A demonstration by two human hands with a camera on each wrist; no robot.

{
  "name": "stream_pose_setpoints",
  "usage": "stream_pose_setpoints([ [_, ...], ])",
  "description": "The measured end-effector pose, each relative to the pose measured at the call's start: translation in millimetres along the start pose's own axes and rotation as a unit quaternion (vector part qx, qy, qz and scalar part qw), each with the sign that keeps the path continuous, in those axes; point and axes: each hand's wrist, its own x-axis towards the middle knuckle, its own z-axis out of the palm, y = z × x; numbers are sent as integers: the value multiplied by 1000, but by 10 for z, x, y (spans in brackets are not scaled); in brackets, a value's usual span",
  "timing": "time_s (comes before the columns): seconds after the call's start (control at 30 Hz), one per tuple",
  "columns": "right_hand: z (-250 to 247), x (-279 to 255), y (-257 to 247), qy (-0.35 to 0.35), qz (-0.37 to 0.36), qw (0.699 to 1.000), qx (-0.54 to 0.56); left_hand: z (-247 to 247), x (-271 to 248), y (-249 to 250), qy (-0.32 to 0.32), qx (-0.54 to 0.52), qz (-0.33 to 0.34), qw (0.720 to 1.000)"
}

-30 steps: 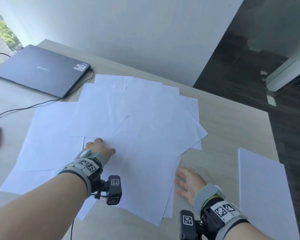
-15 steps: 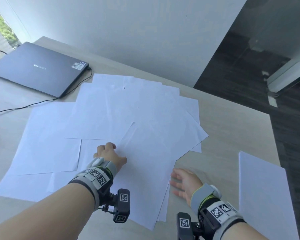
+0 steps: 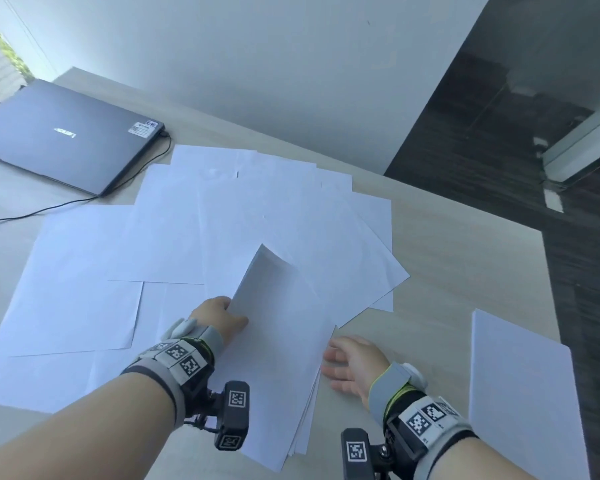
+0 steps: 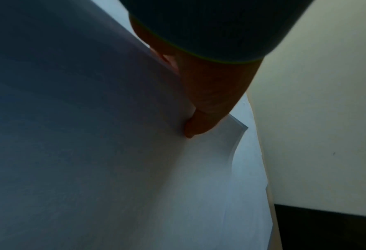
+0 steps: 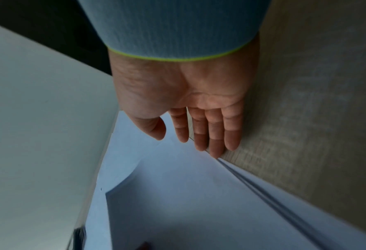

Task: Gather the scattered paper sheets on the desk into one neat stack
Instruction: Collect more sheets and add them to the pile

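Several white paper sheets (image 3: pixel 222 216) lie fanned and overlapping across the desk (image 3: pixel 447 271). My left hand (image 3: pixel 222 317) grips the left edge of the nearest pile of sheets (image 3: pixel 281 327), whose far corner curls up off the others. In the left wrist view the thumb (image 4: pixel 205 108) presses on that lifted paper (image 4: pixel 92 135); the other fingers are hidden under it. My right hand (image 3: pixel 350 358) lies flat on the desk with straight fingers (image 5: pixel 211 135) at the right edge of the same pile (image 5: pixel 263 194). One more sheet (image 3: pixel 520 393) lies apart at the right.
A closed dark laptop (image 3: pixel 59 133) sits at the back left, its black cable (image 3: pixel 49 209) trailing across the desk beside the sheets. The desk's right edge drops to a dark floor (image 3: pixel 568 168). A white wall stands behind.
My left hand has slid right and toward me, taking the pile's left edge and lifting its corner. The right hand has stayed at the pile's right edge.
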Motion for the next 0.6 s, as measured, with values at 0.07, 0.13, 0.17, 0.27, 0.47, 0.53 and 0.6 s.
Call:
stream_pose_setpoints([
  [0.07,-48,61,-51,15,-43,996,-75,-41,23,-14,-18,-38,20,999],
  [0.13,-163,172,-154,59,-115,977,-170,-73,73,-8,-6,-76,23,997],
  [0.17,-227,205,-235,89,-146,964,-206,-92,98,-22,5,-101,21,995],
  [0.27,-480,405,-492,181,-207,918,-287,-105,192,-37,28,-194,1,981],
  [0.47,-830,851,-968,266,-170,880,-356,-40,319,101,36,-364,-27,930],
  [0.53,-853,945,-1078,273,-135,865,-399,2,369,153,24,-409,-41,911],
  [0.6,-841,1019,-1146,285,-117,860,-406,73,453,189,6,-430,-50,901],
])
